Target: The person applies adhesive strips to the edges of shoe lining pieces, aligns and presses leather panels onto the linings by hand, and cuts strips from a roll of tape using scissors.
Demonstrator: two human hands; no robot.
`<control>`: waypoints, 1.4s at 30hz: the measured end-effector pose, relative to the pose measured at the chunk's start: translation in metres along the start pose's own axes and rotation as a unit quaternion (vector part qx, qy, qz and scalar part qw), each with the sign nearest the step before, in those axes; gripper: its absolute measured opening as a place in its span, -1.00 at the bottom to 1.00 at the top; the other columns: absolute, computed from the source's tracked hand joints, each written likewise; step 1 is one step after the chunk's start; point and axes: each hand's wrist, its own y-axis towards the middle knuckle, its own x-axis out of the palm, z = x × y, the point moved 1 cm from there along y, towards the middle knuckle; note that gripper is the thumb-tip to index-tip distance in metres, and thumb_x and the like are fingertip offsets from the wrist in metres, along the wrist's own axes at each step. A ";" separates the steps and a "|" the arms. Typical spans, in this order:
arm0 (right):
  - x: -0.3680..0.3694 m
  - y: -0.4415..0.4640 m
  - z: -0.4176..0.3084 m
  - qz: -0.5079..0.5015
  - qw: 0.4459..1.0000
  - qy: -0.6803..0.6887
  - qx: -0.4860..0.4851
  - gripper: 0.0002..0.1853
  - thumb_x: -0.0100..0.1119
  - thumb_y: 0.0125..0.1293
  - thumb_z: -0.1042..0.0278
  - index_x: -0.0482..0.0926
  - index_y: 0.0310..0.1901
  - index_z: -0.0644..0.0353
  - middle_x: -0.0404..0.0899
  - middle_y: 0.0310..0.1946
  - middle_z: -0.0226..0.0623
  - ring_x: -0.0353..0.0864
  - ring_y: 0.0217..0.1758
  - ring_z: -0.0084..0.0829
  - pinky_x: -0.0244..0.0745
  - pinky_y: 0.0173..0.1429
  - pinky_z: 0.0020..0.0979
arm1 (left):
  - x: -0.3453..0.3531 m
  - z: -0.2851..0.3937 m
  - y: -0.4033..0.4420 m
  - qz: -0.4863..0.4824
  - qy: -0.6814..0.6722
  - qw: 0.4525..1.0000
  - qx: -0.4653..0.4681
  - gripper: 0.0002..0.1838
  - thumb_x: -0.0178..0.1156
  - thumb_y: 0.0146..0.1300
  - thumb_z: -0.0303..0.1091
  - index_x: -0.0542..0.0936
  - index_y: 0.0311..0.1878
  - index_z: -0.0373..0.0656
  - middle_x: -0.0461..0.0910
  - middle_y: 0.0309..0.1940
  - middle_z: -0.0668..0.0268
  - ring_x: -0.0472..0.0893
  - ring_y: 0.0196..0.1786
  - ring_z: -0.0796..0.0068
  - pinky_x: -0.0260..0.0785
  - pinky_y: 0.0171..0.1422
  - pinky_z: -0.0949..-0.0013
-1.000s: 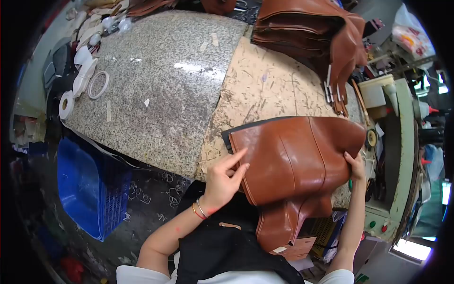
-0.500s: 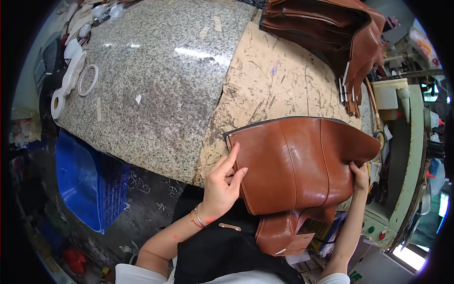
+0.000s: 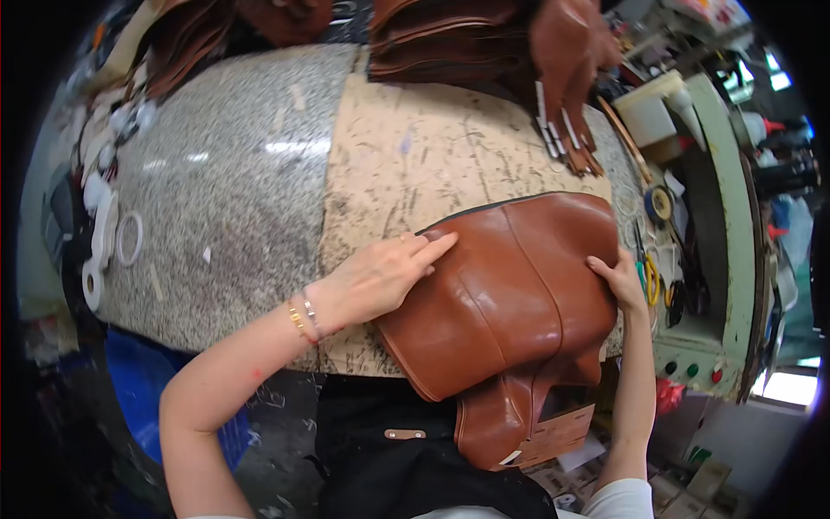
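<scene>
A brown leather piece (image 3: 527,277) with stitched seams and a dark upper edge lies partly on the tan board (image 3: 415,147) and hangs over the table's near edge. My left hand (image 3: 380,277) rests on its upper left edge, index finger stretched out over the leather, the other fingers partly bent. At the right side my right hand (image 3: 622,278) grips the leather, thumb on top and fingers behind it. Under the hanging part, a light brown printed piece (image 3: 558,437) shows.
Stacked brown leather pieces (image 3: 450,43) lie at the far edge. A white ring (image 3: 130,239) and a tape roll (image 3: 92,285) are at the left. Yellow-handled scissors (image 3: 651,277) lie right, beside a green metal frame (image 3: 731,173). A blue basket (image 3: 138,381) stands below left.
The view has shifted, with more of the far leather stack showing. My left hand has moved from the leather's left side to its upper edge, and its forearm now reaches in more from the left.
</scene>
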 end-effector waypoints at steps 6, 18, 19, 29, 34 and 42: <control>0.010 -0.002 0.009 0.023 0.998 0.002 -0.054 -0.44 0.40 0.13 0.44 0.44 0.17 0.29 0.60 0.01 -0.15 0.57 0.09 -0.39 0.43 0.20 -0.38 | 0.014 0.009 0.028 0.082 0.107 0.981 0.142 -0.63 0.04 0.06 -0.56 0.49 0.00 -0.33 0.42 0.11 0.01 0.49 0.16 0.08 0.42 0.17 0.22; 0.028 -0.011 -0.002 0.169 0.962 -0.149 -0.156 -0.57 0.10 0.29 0.50 0.44 0.21 0.29 0.61 -0.02 0.05 0.60 0.06 -0.02 0.48 0.14 -0.23 | 0.033 0.034 0.098 -0.012 0.221 0.968 0.122 -0.37 -0.04 0.11 -0.55 0.25 0.32 -0.50 0.35 -0.08 0.11 0.51 -0.14 0.21 0.48 -0.09 0.28; 0.028 -0.012 -0.009 0.174 0.952 -0.179 -0.178 -0.56 0.09 0.28 0.51 0.44 0.22 0.28 0.60 -0.01 0.07 0.59 0.07 0.01 0.48 0.14 -0.22 | 0.033 0.032 0.102 -0.009 0.210 0.970 0.123 -0.36 -0.04 0.11 -0.54 0.24 0.33 -0.49 0.35 -0.08 0.11 0.51 -0.14 0.22 0.48 -0.10 0.28; 0.036 -0.011 0.000 0.101 0.947 -0.291 -0.094 -0.50 0.03 0.24 0.57 0.39 0.26 0.32 0.58 -0.24 0.12 0.57 -0.14 0.08 0.48 -0.03 -0.10 | 0.036 0.056 0.191 -0.101 0.150 0.983 0.013 -0.33 -0.02 0.19 -0.48 0.23 0.44 -0.11 0.56 -0.35 0.07 0.61 -0.44 0.09 0.51 -0.32 0.16; 0.030 -0.004 -0.012 0.076 0.932 -0.352 -0.026 -0.37 0.05 0.22 0.42 0.24 0.36 0.28 0.60 -0.34 0.13 0.60 -0.25 0.11 0.51 -0.07 -0.05 | 0.047 0.058 0.233 -0.094 0.106 0.990 0.014 -0.45 -0.06 0.27 -0.47 0.38 0.36 0.07 0.59 -0.14 0.02 0.63 -0.24 0.03 0.52 -0.10 0.14; 0.024 0.008 -0.006 0.044 0.930 -0.362 -0.040 -0.30 0.07 0.14 0.32 0.25 0.38 0.24 0.61 -0.49 0.11 0.63 -0.35 0.10 0.54 -0.09 -0.05 | 0.008 0.033 -0.052 -0.108 0.087 0.983 -0.121 -0.40 -0.06 0.41 -0.28 0.14 0.47 -0.24 0.04 0.50 0.08 0.01 0.56 0.15 -0.17 0.58 0.00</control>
